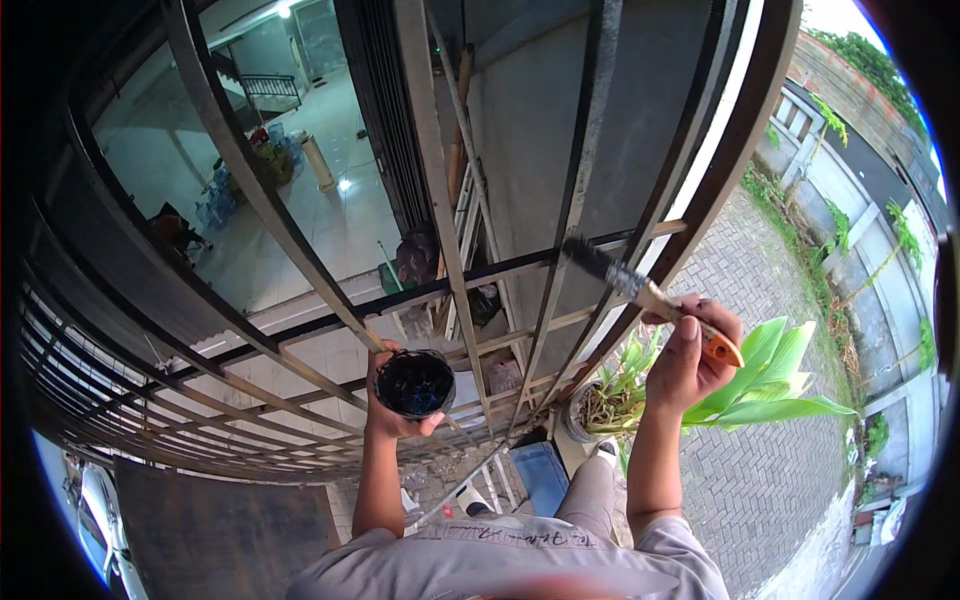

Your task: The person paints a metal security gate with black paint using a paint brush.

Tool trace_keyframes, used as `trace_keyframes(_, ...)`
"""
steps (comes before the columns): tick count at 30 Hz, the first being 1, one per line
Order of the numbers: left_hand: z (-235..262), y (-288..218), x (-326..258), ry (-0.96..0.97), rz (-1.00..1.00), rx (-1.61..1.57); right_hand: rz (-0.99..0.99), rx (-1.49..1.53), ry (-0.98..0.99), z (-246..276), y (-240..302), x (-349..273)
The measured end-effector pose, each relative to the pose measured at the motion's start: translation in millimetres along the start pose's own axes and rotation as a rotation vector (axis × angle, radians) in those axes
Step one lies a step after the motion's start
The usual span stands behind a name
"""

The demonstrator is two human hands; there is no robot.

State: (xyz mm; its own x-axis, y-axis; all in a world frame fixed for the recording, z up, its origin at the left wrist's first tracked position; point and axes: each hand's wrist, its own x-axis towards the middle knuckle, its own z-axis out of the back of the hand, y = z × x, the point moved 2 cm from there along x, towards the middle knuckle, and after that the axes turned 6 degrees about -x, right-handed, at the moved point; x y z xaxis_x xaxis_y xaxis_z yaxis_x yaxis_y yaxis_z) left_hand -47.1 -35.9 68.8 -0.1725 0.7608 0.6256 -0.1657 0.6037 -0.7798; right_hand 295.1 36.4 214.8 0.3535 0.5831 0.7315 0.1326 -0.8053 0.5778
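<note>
The brush (630, 283) is in your right hand (695, 358), right of centre, raised in front of a metal grille (433, 130). Your fingers are closed around its wooden handle, which ends in an orange tip toward the right. The dark bristles point up and left, ending at an upright bar (592, 110); whether they touch it, you cannot tell from this angle.

Your left hand (380, 408) grips a round cup (450, 392) from its left side and below, with the thumb and fingers curled around it. The cup holds glossy black paint (412, 382), and its mouth faces up toward you. It is lower than the brush and well apart from it, just in front of the bars.

The grille curves across the view, some bars shiny black, others dull grey-brown. Behind it, at upper left, is a room with a pale tiled floor (345, 225) and blue bottles (218, 205). Beyond your right hand, a broad-leaved plant (765, 375) rises from a pot (575, 418) on grey paving (740, 480). A pale wall (880, 265) stands at far right. At the bottom is your grey shirt (510, 570); at lower left, a white car (103, 520).
</note>
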Motion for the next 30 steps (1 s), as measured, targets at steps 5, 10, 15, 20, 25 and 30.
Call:
trace_keyframes(5,-4.0,-2.8,4.3,0.014,0.051,-0.035,0.473,-0.265,0.177,-25.1,13.8,28.1)
trace_keyframes(10,-0.5,-5.4,4.2,0.021,0.044,-0.032,0.49,-0.27,0.118,-18.1,24.4,26.7)
trace_keyframes(15,-2.5,-3.3,7.8,-0.004,0.041,-0.05,0.583,-0.481,0.302,-33.8,28.5,27.3)
trace_keyframes(20,-6.2,-11.3,10.2,0.006,0.022,-0.034,0.576,-0.436,0.192,-31.6,29.1,25.9)
trace_keyframes(25,-0.8,-6.7,6.4,0.023,-0.002,-0.005,0.505,-0.512,0.275,-31.4,36.9,18.4)
trace_keyframes(30,-9.3,-15.6,8.7,-0.015,0.092,-0.087,0.587,-0.449,0.248,-32.1,32.6,27.8)
